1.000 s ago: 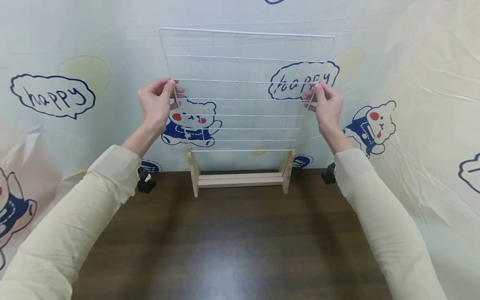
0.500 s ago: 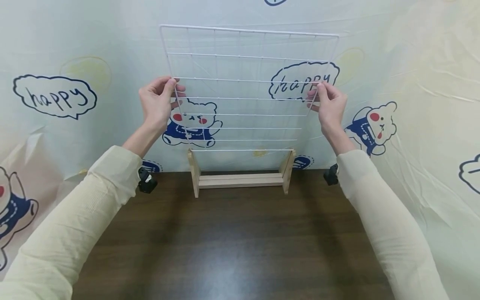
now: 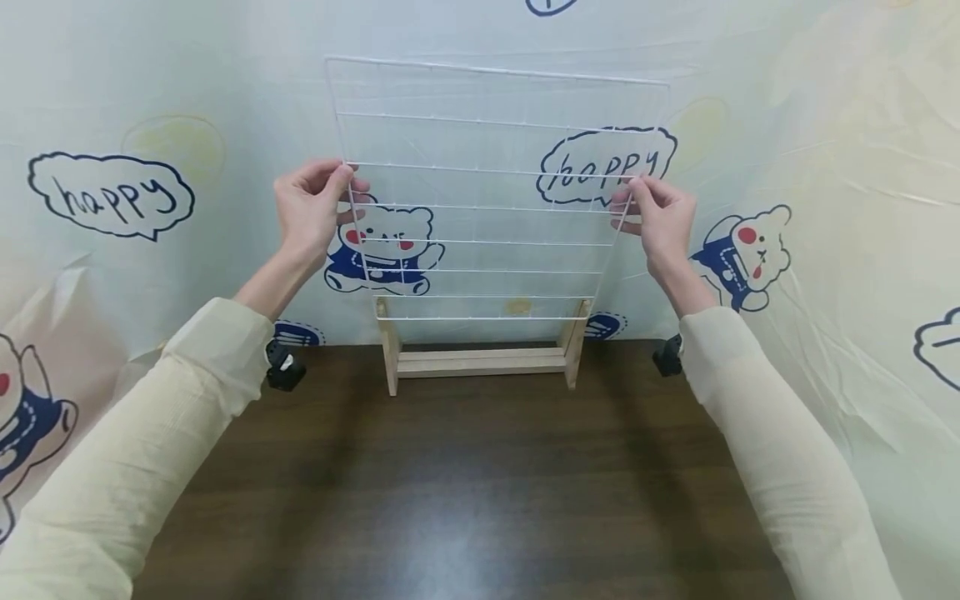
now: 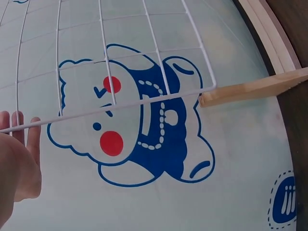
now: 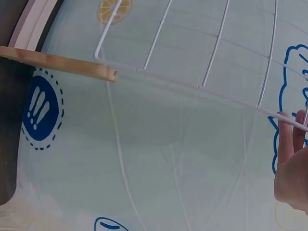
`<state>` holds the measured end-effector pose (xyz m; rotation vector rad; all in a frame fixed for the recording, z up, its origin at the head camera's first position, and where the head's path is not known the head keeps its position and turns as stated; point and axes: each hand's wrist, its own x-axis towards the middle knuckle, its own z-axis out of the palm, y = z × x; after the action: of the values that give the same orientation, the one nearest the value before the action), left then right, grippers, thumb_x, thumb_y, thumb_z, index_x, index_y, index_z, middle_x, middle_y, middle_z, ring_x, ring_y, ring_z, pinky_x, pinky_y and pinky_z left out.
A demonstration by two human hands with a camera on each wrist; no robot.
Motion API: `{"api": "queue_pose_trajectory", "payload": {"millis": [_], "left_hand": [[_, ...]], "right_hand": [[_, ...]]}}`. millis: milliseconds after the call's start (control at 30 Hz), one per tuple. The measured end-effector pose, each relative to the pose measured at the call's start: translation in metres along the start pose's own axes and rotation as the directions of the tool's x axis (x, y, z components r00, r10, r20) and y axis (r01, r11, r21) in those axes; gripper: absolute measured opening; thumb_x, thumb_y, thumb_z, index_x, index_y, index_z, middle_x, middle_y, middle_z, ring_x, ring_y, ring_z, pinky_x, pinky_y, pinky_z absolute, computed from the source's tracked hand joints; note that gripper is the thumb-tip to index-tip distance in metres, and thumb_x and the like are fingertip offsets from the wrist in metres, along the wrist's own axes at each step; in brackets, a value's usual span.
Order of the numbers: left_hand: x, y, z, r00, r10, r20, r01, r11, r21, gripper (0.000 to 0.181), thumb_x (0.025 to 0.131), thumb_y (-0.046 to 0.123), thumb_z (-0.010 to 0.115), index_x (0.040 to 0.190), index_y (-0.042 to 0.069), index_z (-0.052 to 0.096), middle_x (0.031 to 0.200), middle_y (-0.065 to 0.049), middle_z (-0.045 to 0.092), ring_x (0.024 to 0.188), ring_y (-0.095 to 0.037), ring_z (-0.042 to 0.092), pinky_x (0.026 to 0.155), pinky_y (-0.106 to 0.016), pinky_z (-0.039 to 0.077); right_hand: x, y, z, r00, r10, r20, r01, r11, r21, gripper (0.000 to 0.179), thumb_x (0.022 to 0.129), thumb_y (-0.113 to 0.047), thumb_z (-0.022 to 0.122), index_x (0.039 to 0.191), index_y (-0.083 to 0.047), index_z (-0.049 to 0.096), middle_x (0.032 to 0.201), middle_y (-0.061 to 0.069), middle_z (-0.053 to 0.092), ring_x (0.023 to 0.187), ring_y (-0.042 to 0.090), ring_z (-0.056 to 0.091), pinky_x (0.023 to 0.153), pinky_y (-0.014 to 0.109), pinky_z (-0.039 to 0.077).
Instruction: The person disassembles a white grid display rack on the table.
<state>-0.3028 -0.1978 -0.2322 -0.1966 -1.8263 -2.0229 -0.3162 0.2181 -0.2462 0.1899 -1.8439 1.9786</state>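
By the wooden stand (image 3: 480, 363), left hand (image 3: 309, 207) and right hand (image 3: 665, 217) pinch a wire grid (image 3: 480, 207) seen whole only in head view.

Arms (image 3: 161, 421) forward; fingers (image 3: 339, 177) in a pinch

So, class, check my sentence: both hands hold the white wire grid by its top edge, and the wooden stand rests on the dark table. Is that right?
Not the top edge: the head view shows the left hand and right hand holding the white wire grid by its two sides. The rest is right.
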Motion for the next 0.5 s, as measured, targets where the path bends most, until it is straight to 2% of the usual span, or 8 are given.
{"api": "queue_pose_trajectory", "payload": {"millis": [167,267,367,500], "left_hand": [[-0.002,-0.004,-0.006,0.999,-0.016,0.045,0.015,1.000,0.021,0.031,0.087,0.019,0.072,0.112,0.000,0.069,0.091,-0.008,0.072,0.084,-0.024,0.068,0.070,-0.035,0.055],[-0.002,-0.006,-0.009,0.998,-0.029,0.054,0.027,0.999,0.042,0.032,0.085,0.020,0.075,0.111,0.002,0.071,0.090,-0.007,0.072,0.083,-0.021,0.068,0.068,-0.034,0.055],[-0.003,-0.007,-0.011,0.998,-0.041,0.056,0.039,0.998,0.039,0.033,0.083,0.021,0.076,0.109,0.002,0.071,0.091,-0.008,0.073,0.082,-0.021,0.069,0.067,-0.034,0.056],[-0.004,-0.010,-0.011,0.997,-0.045,0.070,0.044,0.999,0.007,0.037,0.084,0.019,0.075,0.112,-0.004,0.067,0.092,-0.012,0.072,0.081,-0.023,0.069,0.065,-0.035,0.057]], "right_hand": [[-0.001,0.014,-0.005,0.999,0.031,0.011,-0.031,1.000,0.004,0.034,0.091,-0.023,0.068,0.113,0.002,0.069,0.095,0.014,0.071,0.086,0.027,0.069,0.074,0.037,0.056],[-0.002,0.018,-0.006,1.000,0.023,0.010,-0.023,1.000,0.000,0.037,0.090,-0.026,0.070,0.114,0.002,0.068,0.094,0.014,0.071,0.084,0.025,0.070,0.073,0.036,0.056],[-0.003,0.019,-0.007,1.000,0.018,0.018,-0.018,1.000,-0.008,0.037,0.090,-0.027,0.070,0.115,0.002,0.068,0.093,0.013,0.071,0.083,0.025,0.070,0.072,0.035,0.056],[-0.005,0.019,-0.006,0.999,0.032,0.041,-0.031,0.999,-0.036,0.035,0.093,-0.027,0.066,0.114,0.001,0.068,0.091,0.013,0.071,0.083,0.026,0.070,0.071,0.036,0.056]]}}
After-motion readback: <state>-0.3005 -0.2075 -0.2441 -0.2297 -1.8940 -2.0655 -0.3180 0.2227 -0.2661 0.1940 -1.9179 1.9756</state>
